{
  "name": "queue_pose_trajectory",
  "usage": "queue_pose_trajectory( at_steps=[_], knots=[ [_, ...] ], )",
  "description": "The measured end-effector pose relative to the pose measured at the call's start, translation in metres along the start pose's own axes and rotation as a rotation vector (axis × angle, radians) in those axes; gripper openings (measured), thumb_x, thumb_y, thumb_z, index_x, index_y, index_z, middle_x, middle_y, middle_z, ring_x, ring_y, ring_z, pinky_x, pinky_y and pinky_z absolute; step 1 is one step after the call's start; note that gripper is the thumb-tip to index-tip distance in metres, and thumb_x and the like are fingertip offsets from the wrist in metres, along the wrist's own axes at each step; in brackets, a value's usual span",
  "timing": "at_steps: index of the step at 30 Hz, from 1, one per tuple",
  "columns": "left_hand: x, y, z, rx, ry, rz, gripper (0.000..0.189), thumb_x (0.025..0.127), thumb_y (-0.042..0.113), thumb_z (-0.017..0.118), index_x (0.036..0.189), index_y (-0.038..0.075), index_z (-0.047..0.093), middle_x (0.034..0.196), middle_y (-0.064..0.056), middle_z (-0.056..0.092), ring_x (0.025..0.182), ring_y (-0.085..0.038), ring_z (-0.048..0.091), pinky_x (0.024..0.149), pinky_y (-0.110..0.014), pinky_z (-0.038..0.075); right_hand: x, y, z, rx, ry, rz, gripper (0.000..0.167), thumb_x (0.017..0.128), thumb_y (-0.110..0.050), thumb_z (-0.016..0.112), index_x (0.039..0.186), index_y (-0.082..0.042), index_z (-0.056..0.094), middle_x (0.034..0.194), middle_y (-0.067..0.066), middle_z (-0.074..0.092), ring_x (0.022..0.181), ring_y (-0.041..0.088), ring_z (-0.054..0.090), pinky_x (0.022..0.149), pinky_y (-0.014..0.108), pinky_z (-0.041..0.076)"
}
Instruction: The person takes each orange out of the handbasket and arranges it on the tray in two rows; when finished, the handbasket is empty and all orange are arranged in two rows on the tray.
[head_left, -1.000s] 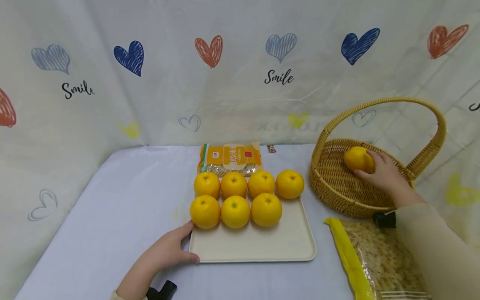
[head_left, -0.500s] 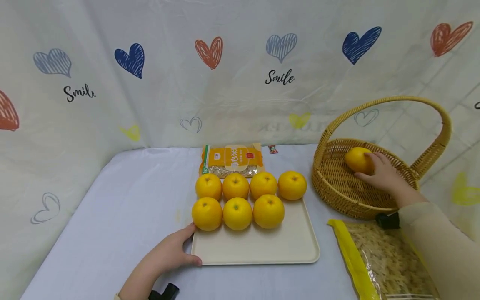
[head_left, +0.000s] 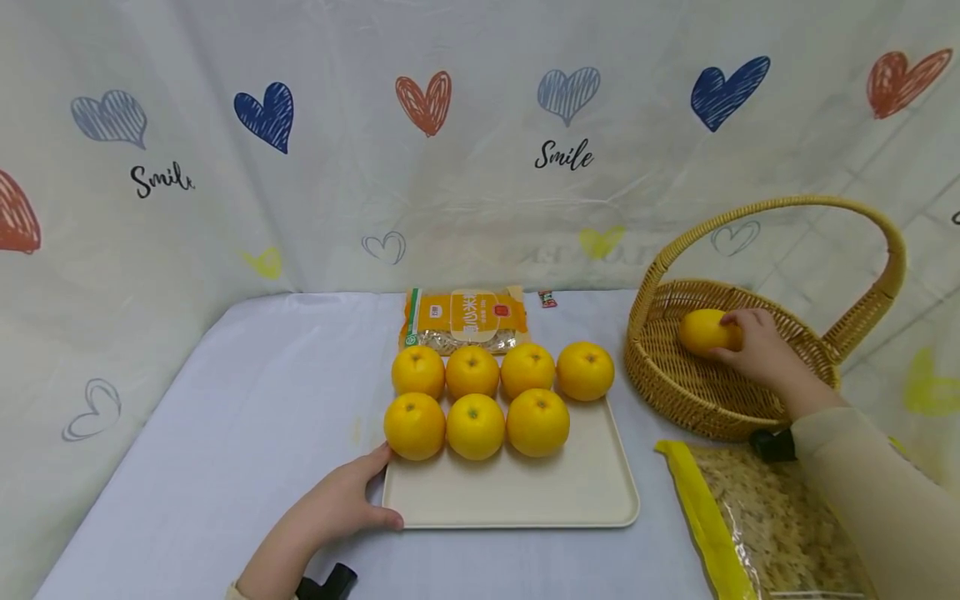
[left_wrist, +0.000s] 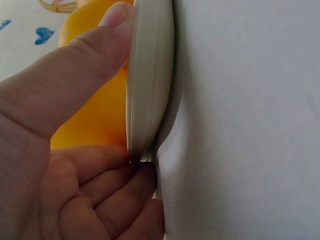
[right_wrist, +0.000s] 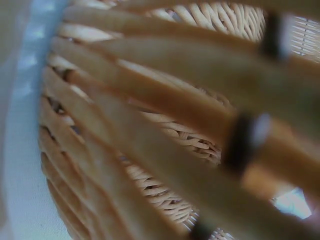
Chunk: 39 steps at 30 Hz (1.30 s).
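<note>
Inside the wicker basket [head_left: 675, 400] at the right, my right hand [head_left: 761, 350] holds an orange [head_left: 705, 332] from its right side, fingers over it and thumb below. The right wrist view shows only blurred wicker weave [right_wrist: 165, 130]. My left hand [head_left: 345, 500] grips the near left corner of a cream tray [head_left: 510, 500]. Up close in the left wrist view, the thumb lies on the tray's rim [left_wrist: 150, 75] and the fingers curl at its corner. Several oranges [head_left: 476, 427] stand in two rows on the tray, the back row longer than the front.
An orange-and-clear food packet [head_left: 465, 321] lies behind the tray, with a small red wrapper [head_left: 547, 298] beside it. A large yellow-edged bag [head_left: 780, 517] lies in front of the basket. The basket's tall handle [head_left: 795, 202] arches over it. A heart-printed cloth [head_left: 465, 192] hangs behind.
The orange in the basket has shifted slightly left and lower with my right hand. My left hand keeps its place at the tray corner. The head view has drifted slightly.
</note>
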<state>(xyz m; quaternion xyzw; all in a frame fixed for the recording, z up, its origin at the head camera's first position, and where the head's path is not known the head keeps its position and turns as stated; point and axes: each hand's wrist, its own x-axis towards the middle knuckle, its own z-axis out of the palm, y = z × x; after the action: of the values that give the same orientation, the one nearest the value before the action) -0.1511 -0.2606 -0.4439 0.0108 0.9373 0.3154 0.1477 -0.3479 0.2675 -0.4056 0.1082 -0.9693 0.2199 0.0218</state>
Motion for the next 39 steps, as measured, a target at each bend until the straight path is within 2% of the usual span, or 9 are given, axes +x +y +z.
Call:
queue_pose_trajectory(
  at_steps=[3,6,13,17,22,26,32,35,39],
  knots=[
    [0.000,0.000,0.000,0.005,0.000,-0.004,0.107,0.052,0.050,0.081,0.140,0.009,0.035,0.144,-0.006,0.038,0.132,-0.027,0.036,0.106,-0.049,0.030,-0.001,0.002,0.000,-0.019,-0.007,0.012,0.070,0.087,-0.025,0.059,0.139,0.003,0.022,0.120,0.040,0.021,0.097,0.051,0.034,0.073,0.062,0.036],
    [0.000,0.001,0.000,0.007,0.000,-0.009,0.107,0.052,0.049,0.082,0.140,0.010,0.035,0.144,-0.006,0.039,0.131,-0.027,0.037,0.106,-0.049,0.030,-0.002,0.004,0.000,-0.042,-0.026,0.036,0.079,0.086,-0.027,0.060,0.144,-0.002,0.014,0.118,0.041,0.022,0.094,0.049,0.035,0.068,0.058,0.037],
    [0.001,0.001,-0.001,0.014,0.003,-0.005,0.106,0.053,0.048,0.082,0.140,0.011,0.035,0.143,-0.005,0.039,0.131,-0.027,0.037,0.106,-0.049,0.030,-0.002,0.008,0.001,0.024,-0.032,0.064,0.077,0.082,-0.026,0.065,0.136,0.005,0.021,0.124,0.047,0.013,0.106,0.062,0.025,0.075,0.068,0.032],
    [0.001,0.001,0.000,0.009,-0.003,-0.004,0.106,0.053,0.048,0.082,0.140,0.010,0.035,0.144,-0.005,0.038,0.131,-0.027,0.037,0.106,-0.049,0.030,0.000,0.009,0.001,0.024,-0.045,-0.004,0.076,0.079,-0.016,0.067,0.131,0.013,0.020,0.125,0.045,0.020,0.111,0.061,0.022,0.083,0.069,0.028],
    [0.000,0.001,0.001,0.005,-0.018,-0.012,0.106,0.053,0.049,0.082,0.140,0.010,0.035,0.144,-0.006,0.038,0.131,-0.028,0.037,0.106,-0.050,0.030,-0.002,0.007,0.001,0.045,-0.063,-0.014,0.087,0.077,-0.020,0.069,0.133,0.016,0.013,0.121,0.045,0.023,0.105,0.057,0.030,0.080,0.066,0.033],
    [0.001,0.000,0.001,0.006,-0.009,-0.003,0.106,0.053,0.048,0.082,0.140,0.011,0.035,0.144,-0.006,0.038,0.131,-0.028,0.037,0.106,-0.050,0.030,-0.004,-0.001,-0.001,0.109,-0.020,-0.031,0.092,0.076,-0.016,0.071,0.135,0.014,0.007,0.121,0.044,0.024,0.101,0.053,0.035,0.077,0.064,0.036],
    [0.001,-0.004,0.000,0.006,0.005,0.028,0.106,0.054,0.048,0.082,0.140,0.011,0.035,0.144,-0.005,0.037,0.132,-0.027,0.036,0.107,-0.048,0.030,-0.016,-0.026,-0.013,0.208,0.046,-0.047,0.089,0.077,-0.013,0.069,0.137,0.012,0.008,0.128,0.041,0.019,0.107,0.053,0.031,0.077,0.063,0.036],
    [0.001,-0.005,0.000,0.008,0.006,0.029,0.106,0.053,0.048,0.081,0.140,0.010,0.034,0.144,-0.005,0.037,0.132,-0.027,0.036,0.107,-0.048,0.030,-0.027,-0.039,-0.020,0.230,0.057,-0.055,0.085,0.080,-0.018,0.067,0.136,0.011,0.010,0.131,0.039,0.017,0.106,0.050,0.032,0.073,0.055,0.040],
    [0.001,-0.003,0.000,0.007,0.003,0.025,0.106,0.054,0.048,0.082,0.140,0.009,0.035,0.144,-0.006,0.037,0.132,-0.027,0.036,0.107,-0.048,0.030,-0.042,-0.051,-0.024,0.269,0.066,-0.073,0.079,0.084,-0.020,0.064,0.138,0.007,0.013,0.132,0.033,0.019,0.101,0.032,0.040,0.068,0.028,0.043]
  ],
)
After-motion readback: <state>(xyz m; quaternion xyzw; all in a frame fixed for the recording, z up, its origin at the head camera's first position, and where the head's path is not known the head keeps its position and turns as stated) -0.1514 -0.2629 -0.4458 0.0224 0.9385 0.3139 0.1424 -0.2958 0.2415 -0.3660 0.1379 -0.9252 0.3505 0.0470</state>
